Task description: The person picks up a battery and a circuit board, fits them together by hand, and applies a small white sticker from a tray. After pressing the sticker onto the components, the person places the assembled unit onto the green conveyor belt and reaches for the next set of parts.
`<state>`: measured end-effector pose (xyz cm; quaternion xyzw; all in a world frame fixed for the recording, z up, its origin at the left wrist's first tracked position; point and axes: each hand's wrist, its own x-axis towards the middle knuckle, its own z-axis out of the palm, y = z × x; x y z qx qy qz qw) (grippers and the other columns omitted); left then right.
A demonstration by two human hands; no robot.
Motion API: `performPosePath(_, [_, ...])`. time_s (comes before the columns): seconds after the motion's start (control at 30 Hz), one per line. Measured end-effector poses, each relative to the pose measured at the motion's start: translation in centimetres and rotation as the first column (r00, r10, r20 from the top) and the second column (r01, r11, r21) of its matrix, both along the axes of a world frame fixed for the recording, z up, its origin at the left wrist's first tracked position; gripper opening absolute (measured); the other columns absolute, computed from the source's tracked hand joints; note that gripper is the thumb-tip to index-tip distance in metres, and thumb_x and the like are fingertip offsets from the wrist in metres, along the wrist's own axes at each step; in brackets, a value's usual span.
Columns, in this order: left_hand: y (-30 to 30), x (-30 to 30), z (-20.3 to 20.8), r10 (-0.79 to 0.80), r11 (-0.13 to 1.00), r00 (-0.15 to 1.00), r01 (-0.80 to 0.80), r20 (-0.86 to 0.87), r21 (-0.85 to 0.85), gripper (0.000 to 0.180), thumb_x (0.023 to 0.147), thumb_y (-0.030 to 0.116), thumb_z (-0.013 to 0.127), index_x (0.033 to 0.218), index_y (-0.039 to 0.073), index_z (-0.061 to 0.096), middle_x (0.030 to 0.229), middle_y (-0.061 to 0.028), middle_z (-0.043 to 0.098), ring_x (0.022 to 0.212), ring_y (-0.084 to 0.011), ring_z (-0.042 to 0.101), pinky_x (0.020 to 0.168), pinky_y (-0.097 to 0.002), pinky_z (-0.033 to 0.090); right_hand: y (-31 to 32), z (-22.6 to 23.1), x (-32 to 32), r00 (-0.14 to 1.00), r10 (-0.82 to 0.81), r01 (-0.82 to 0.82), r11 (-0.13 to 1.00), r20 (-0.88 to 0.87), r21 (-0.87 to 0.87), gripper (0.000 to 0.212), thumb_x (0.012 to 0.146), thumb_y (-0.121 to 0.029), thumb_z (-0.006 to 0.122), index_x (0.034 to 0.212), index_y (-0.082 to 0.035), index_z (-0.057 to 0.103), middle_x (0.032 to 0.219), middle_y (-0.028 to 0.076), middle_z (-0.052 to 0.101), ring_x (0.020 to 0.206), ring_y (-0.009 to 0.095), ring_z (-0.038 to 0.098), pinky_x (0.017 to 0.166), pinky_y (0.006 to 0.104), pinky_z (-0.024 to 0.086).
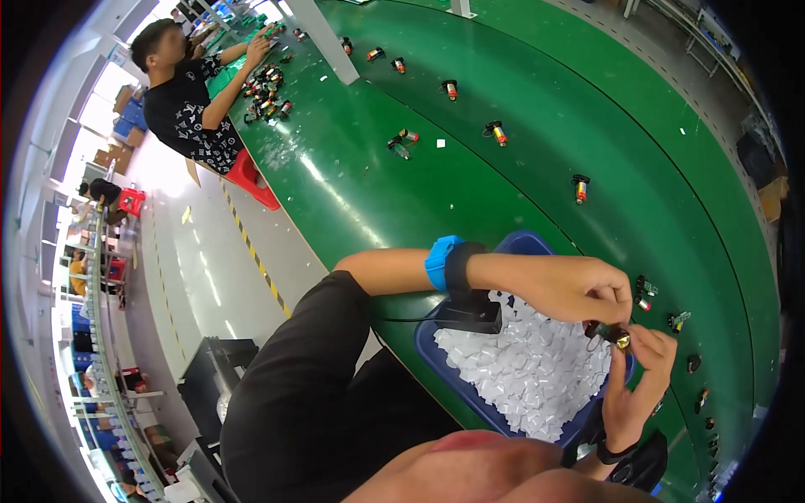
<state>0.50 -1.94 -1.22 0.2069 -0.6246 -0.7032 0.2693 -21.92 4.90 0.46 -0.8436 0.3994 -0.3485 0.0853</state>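
Over a blue tray [503, 412] heaped with white paper-like pieces [524, 369], my two hands meet at its right side. Between their fingertips is a small battery assembly [620, 339] with a shiny gold-coloured round end and a dark part with thin wire. My left hand [583, 289] reaches across from the left, fingers curled and pinching it from above. From below, my right hand [641, 381] grips its gold end between thumb and fingers. The fingers hide much of the assembly. A blue wristband [440, 262] and a black strap with a black box [471, 317] are on my left wrist.
Similar battery assemblies [580, 189] lie spaced along the curved green table [360, 176], several more near my right hand. A co-worker [197, 105] sits at the far left beside a pile of assemblies [264, 90]. A white post [323, 42] stands on the table.
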Motion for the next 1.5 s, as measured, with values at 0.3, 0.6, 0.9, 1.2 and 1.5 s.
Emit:
performPosePath(0.3, [0.5, 0.0, -0.5, 0.194, 0.855, 0.974, -0.111, 0.115, -0.507, 0.022, 0.09, 0.009, 0.058, 0.11, -0.001, 0.055, 0.079, -0.0121, 0.071, 0.064, -0.019, 0.067, 0.057, -0.0309, 0.051, 0.3, 0.0, 0.7, 1.0, 0.006, -0.005, 1.0, -0.029, 0.026, 0.037, 0.074, 0.008, 0.075, 0.104, -0.003, 0.057, 0.103, 0.013, 0.063, 0.098, 0.035, 0.056, 0.084, 0.0431, 0.047])
performPosePath(0.6, [0.7, -1.1, -0.9, 0.048, 0.943, 0.999, -0.052, 0.021, 0.327, 0.025, 0.093, 0.014, 0.045, 0.107, 0.0, 0.061, 0.073, -0.005, 0.06, 0.062, -0.0169, 0.062, 0.054, -0.0298, 0.051, 1.0, 0.0, 2.3, 0.979, 0.131, -0.155, 0.976, -0.158, -0.152, 0.047, 0.067, 0.002, 0.082, 0.107, -0.006, 0.058, 0.104, 0.007, 0.064, 0.09, 0.029, 0.058, 0.076, 0.0416, 0.047])
performPosePath(0.9, [0.4, -0.6, -0.4, -0.067, 0.987, 0.995, 0.056, 0.069, 0.152, 0.028, 0.101, 0.021, 0.045, 0.112, 0.0, 0.06, 0.09, -0.007, 0.064, 0.072, -0.0164, 0.064, 0.061, -0.0294, 0.053, 1.1, 0.2, 1.0, 0.99, 0.065, -0.083, 0.987, -0.127, -0.137, 0.047, 0.069, 0.001, 0.081, 0.109, -0.005, 0.059, 0.106, 0.008, 0.066, 0.087, 0.028, 0.058, 0.074, 0.0401, 0.046])
performPosePath(1.2, [0.5, 1.2, 1.4, -0.176, 0.977, 0.981, 0.184, 0.081, -0.108, 0.026, 0.102, 0.021, 0.053, 0.113, -0.001, 0.06, 0.098, -0.01, 0.07, 0.082, -0.0143, 0.068, 0.062, -0.0274, 0.055, 1.6, 1.5, 0.7, 0.998, 0.064, -0.064, 0.998, -0.009, 0.002, 0.039, 0.074, 0.006, 0.076, 0.108, -0.003, 0.059, 0.101, 0.013, 0.066, 0.09, 0.032, 0.058, 0.078, 0.0405, 0.047])
performPosePath(1.5, [0.9, -0.1, -0.2, -0.107, 0.992, 0.981, 0.116, 0.161, -0.049, 0.027, 0.104, 0.025, 0.051, 0.107, -0.001, 0.059, 0.093, -0.009, 0.069, 0.074, -0.0121, 0.067, 0.057, -0.0275, 0.056, 1.5, 1.0, 1.4, 0.99, 0.138, -0.139, 0.99, -0.039, 0.0, 0.037, 0.074, 0.005, 0.077, 0.107, -0.003, 0.061, 0.102, 0.01, 0.068, 0.087, 0.031, 0.059, 0.076, 0.0411, 0.048])
